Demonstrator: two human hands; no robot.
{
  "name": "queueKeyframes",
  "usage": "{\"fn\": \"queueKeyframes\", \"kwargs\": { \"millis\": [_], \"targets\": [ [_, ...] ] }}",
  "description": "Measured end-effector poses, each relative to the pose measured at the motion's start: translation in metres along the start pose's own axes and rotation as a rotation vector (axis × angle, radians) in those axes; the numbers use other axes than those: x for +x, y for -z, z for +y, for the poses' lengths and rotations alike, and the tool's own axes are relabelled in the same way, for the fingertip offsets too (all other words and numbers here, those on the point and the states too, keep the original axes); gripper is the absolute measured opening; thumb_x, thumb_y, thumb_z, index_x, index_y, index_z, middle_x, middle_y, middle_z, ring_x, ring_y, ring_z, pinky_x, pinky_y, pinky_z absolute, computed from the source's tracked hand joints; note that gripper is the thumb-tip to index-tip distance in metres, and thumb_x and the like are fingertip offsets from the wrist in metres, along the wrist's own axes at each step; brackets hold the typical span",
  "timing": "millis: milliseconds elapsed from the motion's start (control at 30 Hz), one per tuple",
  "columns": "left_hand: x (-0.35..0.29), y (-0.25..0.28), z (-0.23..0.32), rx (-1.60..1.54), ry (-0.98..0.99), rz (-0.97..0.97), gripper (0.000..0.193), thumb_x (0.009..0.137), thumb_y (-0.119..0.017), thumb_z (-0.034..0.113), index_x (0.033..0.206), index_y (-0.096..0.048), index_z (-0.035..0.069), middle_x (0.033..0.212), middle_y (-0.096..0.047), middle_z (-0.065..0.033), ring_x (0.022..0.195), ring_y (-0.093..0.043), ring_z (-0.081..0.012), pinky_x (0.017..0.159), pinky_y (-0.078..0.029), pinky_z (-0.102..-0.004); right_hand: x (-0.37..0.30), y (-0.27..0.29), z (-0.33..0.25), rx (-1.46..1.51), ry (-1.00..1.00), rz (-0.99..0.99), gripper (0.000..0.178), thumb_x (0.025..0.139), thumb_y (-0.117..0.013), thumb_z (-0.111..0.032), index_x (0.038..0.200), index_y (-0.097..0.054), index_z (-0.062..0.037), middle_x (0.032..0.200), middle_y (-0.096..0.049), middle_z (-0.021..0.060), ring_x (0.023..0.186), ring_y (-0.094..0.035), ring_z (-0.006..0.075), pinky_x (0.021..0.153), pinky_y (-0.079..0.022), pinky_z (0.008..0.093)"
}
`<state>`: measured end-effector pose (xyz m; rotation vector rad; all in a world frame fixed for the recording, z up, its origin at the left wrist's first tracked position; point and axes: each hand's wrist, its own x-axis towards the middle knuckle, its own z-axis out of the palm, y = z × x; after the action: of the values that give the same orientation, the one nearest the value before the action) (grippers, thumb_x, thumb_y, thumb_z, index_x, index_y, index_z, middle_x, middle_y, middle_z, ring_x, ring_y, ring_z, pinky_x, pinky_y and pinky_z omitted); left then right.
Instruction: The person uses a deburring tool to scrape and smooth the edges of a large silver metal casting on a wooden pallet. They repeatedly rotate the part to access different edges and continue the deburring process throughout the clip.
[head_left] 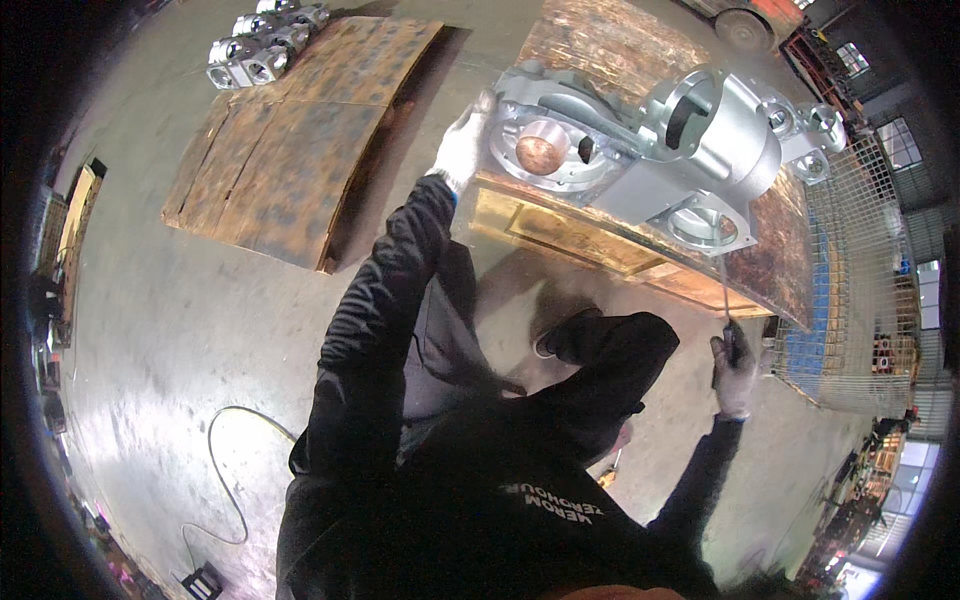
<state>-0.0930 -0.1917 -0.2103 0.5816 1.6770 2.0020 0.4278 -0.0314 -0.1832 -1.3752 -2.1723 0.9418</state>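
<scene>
Head view: gloved left hand point(463, 145) touching the left end of a silver metal casting point(738, 150) on a wooden platform point(775, 265), clenched or not, cannot tell; gloved right hand point(735, 385) grasping a dark-handled tool point(735, 338), shaft toward the casting's near edge; 2nd platform point(290, 165) far left.

I can see two short lines of pale-grey capital lettering point(562, 506) across the front of the black long-sleeved fabric top point(430, 530).

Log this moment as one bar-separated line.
left hand: at left edge of metal casting | right hand: gripping dark-handled tool, shaft toward casting | casting: on wooden board
</scene>
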Motion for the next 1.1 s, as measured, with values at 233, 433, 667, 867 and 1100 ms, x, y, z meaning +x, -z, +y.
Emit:
{"fn": "queueKeyframes", "kwargs": {
  "millis": [233,433,667,867,1100],
  "targets": [
    [0.018,0.030,-0.033,0.231,0.016,-0.076,0.100,0.094,-0.050,0.078,0.152,-0.045,-0.003,0.156,-0.047,-0.0235,0.148,-0.040,-0.0301,0.122,-0.027,-0.0373,0.002,-0.072,0.017,0.830,-0.177,0.349,0.038,0.107,-0.056,-0.040,0.122,-0.064,-0.0059,0.074,-0.055,-0.0025,0.054,-0.047,0.0062,0.046,-0.038,0.0249],
    [0.016,0.048,-0.032,0.159,-0.003,-0.076,0.073,0.104,-0.053,0.058,0.148,-0.053,0.001,0.146,-0.058,-0.0152,0.134,-0.052,-0.0236,0.116,-0.036,-0.0337,0.066,-0.112,-0.015,0.950,-0.109,0.548,0.027,0.103,-0.066,-0.034,0.116,-0.057,-0.0114,0.077,-0.055,-0.0025,0.059,-0.051,0.0063,0.049,-0.042,0.0233],
    [0.019,0.050,-0.050,0.145,-0.134,-0.143,0.070,0.108,-0.047,0.054,0.149,-0.049,-0.004,0.148,-0.056,-0.0152,0.138,-0.051,-0.0232,0.118,-0.036,-0.0364,0.153,-0.098,0.030,0.691,0.047,0.648,0.034,0.098,-0.074,-0.034,0.104,-0.049,-0.0128,0.081,-0.048,-0.0040,0.057,-0.039,0.0078,0.046,-0.036,0.0265],
    [0.031,0.055,-0.065,0.207,-0.111,-0.067,0.066,0.106,-0.054,0.053,0.146,-0.054,0.001,0.141,-0.060,-0.0087,0.130,-0.051,-0.0178,0.113,-0.037,-0.0331,0.185,-0.105,0.041,0.811,0.194,0.550,0.042,0.099,-0.072,-0.039,0.120,-0.052,-0.0083,0.091,-0.053,-0.0017,0.078,-0.050,0.0097,0.066,-0.045,0.0282],
    [0.038,0.032,-0.089,-0.181,-0.114,0.087,0.063,0.105,-0.048,0.062,0.120,-0.067,0.004,0.093,-0.056,0.0023,0.086,-0.051,-0.0106,0.081,-0.045,-0.0287,0.192,-0.118,0.018,0.810,0.087,0.467,0.029,0.107,-0.058,-0.043,0.097,-0.059,-0.0159,0.070,-0.056,-0.0045,0.057,-0.050,0.0065,0.051,-0.039,0.0255]
  ]
}}
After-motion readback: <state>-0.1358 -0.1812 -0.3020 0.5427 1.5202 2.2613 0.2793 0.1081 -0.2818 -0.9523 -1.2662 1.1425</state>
